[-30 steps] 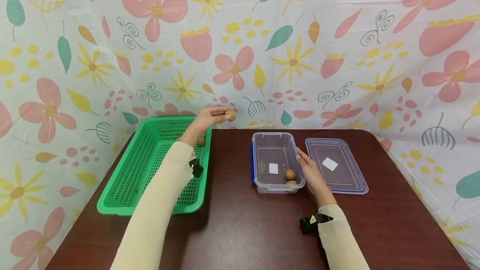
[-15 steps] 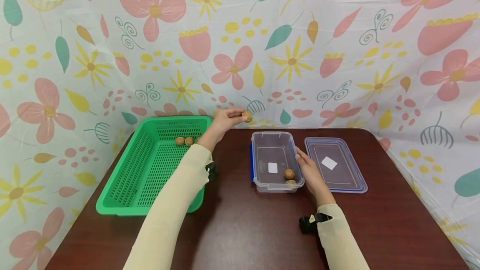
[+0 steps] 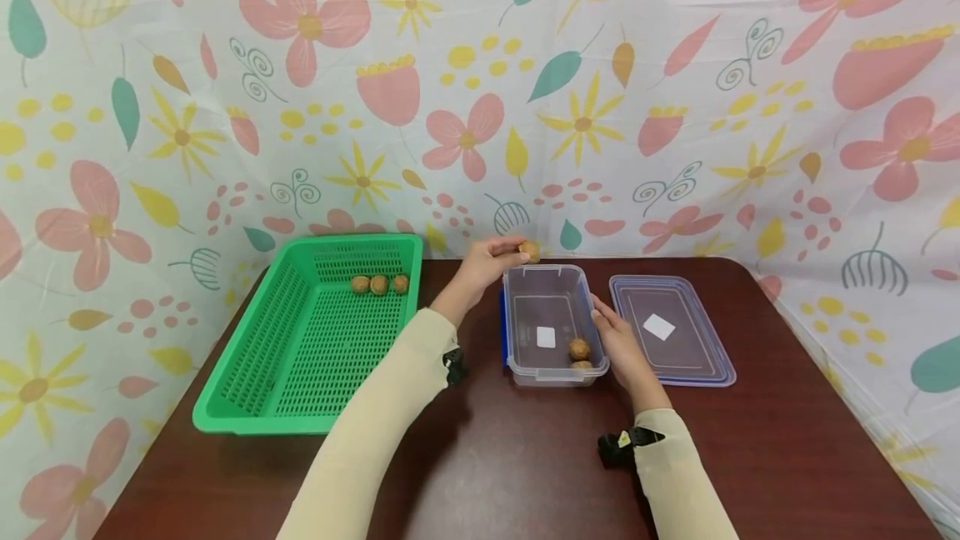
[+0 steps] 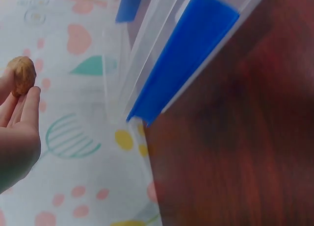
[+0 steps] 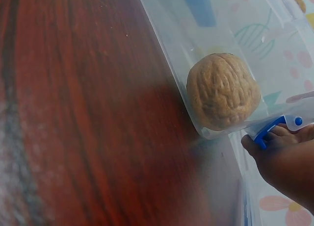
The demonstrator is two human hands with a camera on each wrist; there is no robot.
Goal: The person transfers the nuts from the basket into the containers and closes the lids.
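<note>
My left hand [image 3: 483, 267] pinches a walnut [image 3: 529, 251] between thumb and fingertips, just above the far left corner of a clear plastic container [image 3: 512, 332]. In the left wrist view the walnut [image 4: 23, 75] shows at the fingertips, beside the container's blue latch [image 4: 186, 54]. At the container's right side, my right hand [image 3: 624, 350] holds the wall by its rim, fingers around a blue latch [image 5: 267, 131] in the right wrist view. Two walnuts [image 3: 579, 348] lie in the near right corner of the container, one partly hidden behind its front rim.
A green perforated basket [image 3: 247, 422] stands on the left with three walnuts [image 3: 379, 284] along its far right side. Right of the container lies its clear lid [image 3: 675, 332] with a white label. The dark wooden table [image 3: 480, 457] ends at a flowered cloth [image 3: 468, 57] behind.
My left hand has carried the walnut rightward from over the basket to the container, lowering slightly at the end. Three walnuts in the basket are now uncovered. My right hand stays put.
</note>
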